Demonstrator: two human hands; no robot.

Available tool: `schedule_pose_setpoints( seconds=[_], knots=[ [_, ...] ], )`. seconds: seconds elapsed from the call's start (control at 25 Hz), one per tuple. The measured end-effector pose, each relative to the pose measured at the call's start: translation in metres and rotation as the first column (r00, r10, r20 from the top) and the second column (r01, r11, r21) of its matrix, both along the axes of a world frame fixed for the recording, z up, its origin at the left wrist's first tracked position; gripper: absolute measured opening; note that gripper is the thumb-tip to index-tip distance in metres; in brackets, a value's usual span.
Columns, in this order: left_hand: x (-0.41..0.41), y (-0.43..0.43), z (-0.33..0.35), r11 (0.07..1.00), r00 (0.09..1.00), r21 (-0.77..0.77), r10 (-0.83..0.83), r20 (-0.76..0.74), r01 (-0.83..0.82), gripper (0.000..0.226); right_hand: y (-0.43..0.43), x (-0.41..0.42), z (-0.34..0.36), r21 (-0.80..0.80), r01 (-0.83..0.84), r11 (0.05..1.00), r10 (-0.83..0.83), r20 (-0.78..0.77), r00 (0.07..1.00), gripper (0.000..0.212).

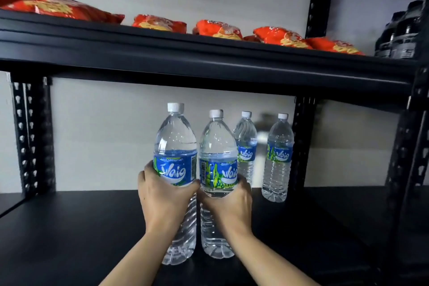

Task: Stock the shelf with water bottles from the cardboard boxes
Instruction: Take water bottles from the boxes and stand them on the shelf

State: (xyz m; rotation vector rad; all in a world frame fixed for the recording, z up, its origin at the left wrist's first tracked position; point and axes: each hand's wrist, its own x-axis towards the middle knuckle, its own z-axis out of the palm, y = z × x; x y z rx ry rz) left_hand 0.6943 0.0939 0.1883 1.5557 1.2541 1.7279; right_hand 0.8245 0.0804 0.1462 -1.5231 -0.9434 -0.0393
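Low in the centre of the frame, my left hand (pixel 162 197) grips the left water bottle (pixel 175 141) around its middle, at the label's lower edge. My right hand (pixel 228 206) grips the right water bottle (pixel 218 146) the same way. Both bottles are upright and side by side over the front of the lower shelf (pixel 69 227); I cannot tell whether their bases rest on it. Right of centre, further back, a rear bottle (pixel 246 144) and a far-right bottle (pixel 278 158) stand apart. Each blue label reads "Waig"; the left one adds "Air Minuman" and a barcode. Red packets (pixel 160 23) lie along the upper shelf (pixel 185 53), their writing blurred.
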Motion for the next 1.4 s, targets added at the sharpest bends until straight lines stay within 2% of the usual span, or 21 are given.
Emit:
schedule_pose_setpoints(
  seconds=[0.12,0.24,0.4,0.68,0.8,1.0,1.24,1.4],
  knots=[
    [0.000,0.022,0.001,0.999,1.000,0.041,0.001,0.022,-0.002,0.077,0.032,0.000,-0.003,0.026,-0.052,0.998,0.053,-0.041,0.998,0.092],
    [-0.001,0.039,0.000,0.998,0.998,0.070,-0.012,0.068,0.008,0.072,0.064,0.001,0.004,0.085,-0.024,0.996,0.031,-0.081,0.996,0.084],
    [-0.002,0.061,0.001,0.995,0.998,0.093,0.039,0.045,-0.043,0.074,0.105,0.016,0.027,0.095,0.013,0.995,-0.007,-0.067,0.998,0.079],
    [0.000,0.080,0.000,0.989,0.999,0.143,0.044,-0.021,-0.041,0.074,0.154,0.032,0.009,0.042,0.133,0.990,-0.133,-0.005,0.991,0.086],
    [-0.002,0.084,-0.005,0.986,0.998,0.160,0.047,-0.031,-0.041,0.075,0.160,0.033,-0.004,0.037,0.112,0.993,-0.110,-0.062,0.992,0.085],
    [-0.002,0.090,-0.011,0.982,0.999,0.185,0.046,-0.015,-0.043,0.079,0.167,0.025,-0.012,0.054,0.118,0.992,-0.117,-0.033,0.993,0.091],
    [0.000,0.091,-0.015,0.980,0.998,0.188,0.061,-0.013,-0.058,0.080,0.181,0.015,-0.016,0.029,0.121,0.992,-0.117,-0.119,0.986,0.101],
    [-0.002,0.092,-0.010,0.980,0.997,0.187,0.076,-0.009,-0.073,0.076,0.189,0.016,-0.018,0.040,0.112,0.993,-0.107,-0.117,0.987,0.103]
  ],
)
